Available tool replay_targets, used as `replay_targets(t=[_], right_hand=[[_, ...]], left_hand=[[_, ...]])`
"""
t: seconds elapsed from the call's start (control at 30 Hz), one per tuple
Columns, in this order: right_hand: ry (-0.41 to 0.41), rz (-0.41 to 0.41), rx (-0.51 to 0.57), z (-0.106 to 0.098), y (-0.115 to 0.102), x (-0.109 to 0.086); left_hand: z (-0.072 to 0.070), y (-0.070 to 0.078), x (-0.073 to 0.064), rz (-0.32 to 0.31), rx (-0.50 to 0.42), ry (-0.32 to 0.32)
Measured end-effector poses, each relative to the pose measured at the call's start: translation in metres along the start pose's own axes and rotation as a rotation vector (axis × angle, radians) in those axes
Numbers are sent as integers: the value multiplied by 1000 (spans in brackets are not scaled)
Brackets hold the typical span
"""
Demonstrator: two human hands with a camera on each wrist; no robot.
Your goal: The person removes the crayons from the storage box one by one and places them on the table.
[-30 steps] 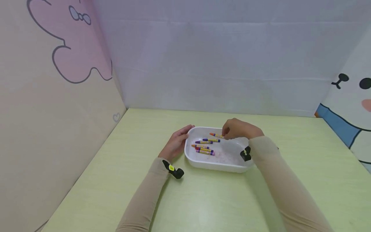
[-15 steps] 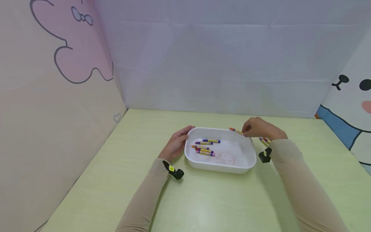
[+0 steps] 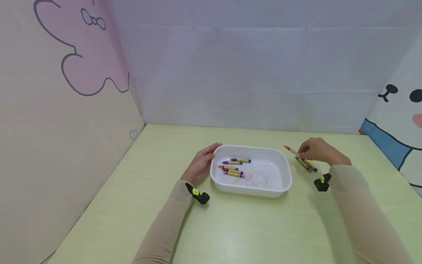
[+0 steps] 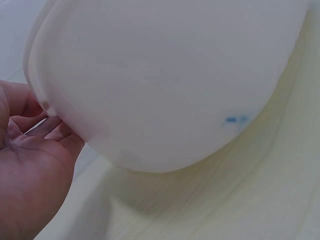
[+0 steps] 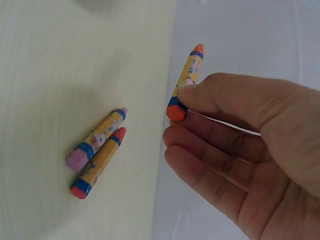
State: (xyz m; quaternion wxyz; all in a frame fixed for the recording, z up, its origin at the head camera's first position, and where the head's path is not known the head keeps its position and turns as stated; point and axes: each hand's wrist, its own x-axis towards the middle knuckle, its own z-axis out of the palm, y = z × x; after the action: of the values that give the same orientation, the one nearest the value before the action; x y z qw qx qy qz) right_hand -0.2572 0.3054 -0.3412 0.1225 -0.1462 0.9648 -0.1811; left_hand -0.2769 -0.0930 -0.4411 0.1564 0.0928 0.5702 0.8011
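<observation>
My left hand (image 3: pixel 199 163) grips the left end of a white plastic tray (image 3: pixel 250 191), thumb at the rim and fingers against the outside wall. Several crayons in yellow wrappers lie in the tray's left half, among them a pink crayon (image 3: pixel 234 175) and a blue crayon (image 3: pixel 242 160). To the right of the tray, my right hand (image 3: pixel 318 150) pinches an orange crayon (image 5: pixel 191 67) between thumb and fingertips, its tip pointing away from the hand. Close by, a pinkish-purple crayon (image 5: pixel 97 142) and a red crayon (image 5: pixel 102 162) lie side by side on the table.
The pale yellow-green table (image 3: pixel 230 227) reaches back to a white cloth wall (image 3: pixel 250 80). Printed panels stand on both sides, a pink figure (image 3: pixel 95 66) on the left one. Reddish smudges mark the tray's bare floor.
My right hand has carried the orange crayon out of the tray, over its right rim, to the two crayons on the table. My left hand stays at the tray's left end.
</observation>
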Motion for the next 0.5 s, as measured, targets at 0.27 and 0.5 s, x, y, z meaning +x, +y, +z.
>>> replay_targets(t=[0.27,0.5], right_hand=[[-20,87,9,4,32,-13],[-37,134,32,10,52,-22]], left_hand=[[0,-2,0,-1,25,-2],[4,1,-1,-4,7,6]])
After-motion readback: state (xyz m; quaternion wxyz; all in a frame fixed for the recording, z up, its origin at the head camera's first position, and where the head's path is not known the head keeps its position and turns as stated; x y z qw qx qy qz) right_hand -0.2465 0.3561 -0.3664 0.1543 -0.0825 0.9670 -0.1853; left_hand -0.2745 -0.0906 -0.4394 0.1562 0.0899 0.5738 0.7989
